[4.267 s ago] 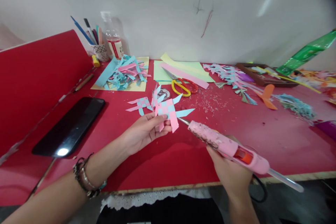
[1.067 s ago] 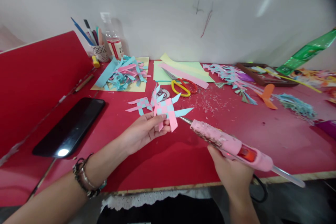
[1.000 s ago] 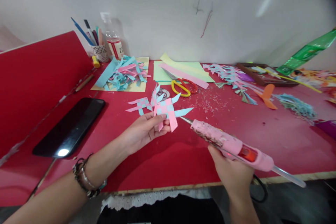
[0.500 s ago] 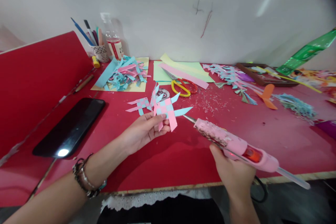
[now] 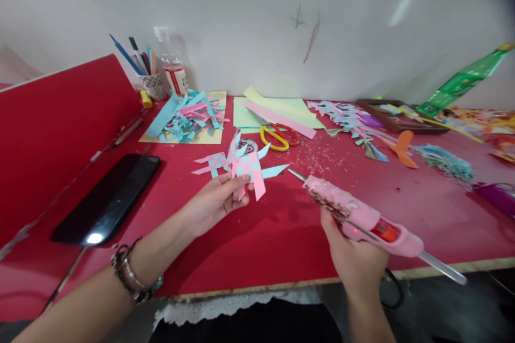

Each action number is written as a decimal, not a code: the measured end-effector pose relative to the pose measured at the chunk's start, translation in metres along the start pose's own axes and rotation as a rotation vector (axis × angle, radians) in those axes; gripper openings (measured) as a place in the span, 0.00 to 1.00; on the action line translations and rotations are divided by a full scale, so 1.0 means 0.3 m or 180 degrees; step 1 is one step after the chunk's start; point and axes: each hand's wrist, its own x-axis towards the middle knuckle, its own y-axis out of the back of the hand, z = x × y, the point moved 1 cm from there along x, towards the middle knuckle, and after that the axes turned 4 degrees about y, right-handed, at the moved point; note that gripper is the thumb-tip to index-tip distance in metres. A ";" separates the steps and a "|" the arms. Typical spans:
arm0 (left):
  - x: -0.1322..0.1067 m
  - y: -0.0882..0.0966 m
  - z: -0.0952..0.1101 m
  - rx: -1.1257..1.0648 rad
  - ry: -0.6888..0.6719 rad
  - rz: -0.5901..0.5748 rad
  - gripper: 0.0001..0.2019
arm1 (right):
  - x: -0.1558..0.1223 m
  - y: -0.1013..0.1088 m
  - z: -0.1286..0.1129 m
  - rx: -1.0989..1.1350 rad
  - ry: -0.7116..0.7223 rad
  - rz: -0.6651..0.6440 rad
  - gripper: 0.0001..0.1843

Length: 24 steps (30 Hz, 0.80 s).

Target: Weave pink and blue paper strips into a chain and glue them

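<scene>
My left hand (image 5: 215, 202) pinches a woven piece of pink and blue paper strips (image 5: 250, 167) and holds it up over the red table (image 5: 273, 230). My right hand (image 5: 354, 260) is wrapped round a pink hot glue gun (image 5: 360, 217). The gun's metal nozzle points left and stands a short way to the right of the woven piece, apart from it. A clear glue stick juts from the gun's rear. A second, smaller woven piece (image 5: 213, 162) lies on the table just behind the held one.
A black phone (image 5: 107, 198) lies at the left. Behind are a heap of cut strips (image 5: 187, 115) on yellow paper, yellow-and-red scissors (image 5: 277, 136), green sheets (image 5: 277, 110), a cup of pens (image 5: 151, 83), a clear bottle (image 5: 174, 69). More paper pieces (image 5: 354, 123) and a green bottle (image 5: 462, 83) lie at the right.
The glue gun's nozzle has drawn back to the right, away from the woven piece it was near. My left hand keeps its hold and has barely shifted.
</scene>
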 end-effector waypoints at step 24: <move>-0.012 -0.056 0.152 0.0904 -0.0817 0.0464 0.09 | 0.358 -0.139 0.397 -0.1282 0.0174 -0.1910 0.18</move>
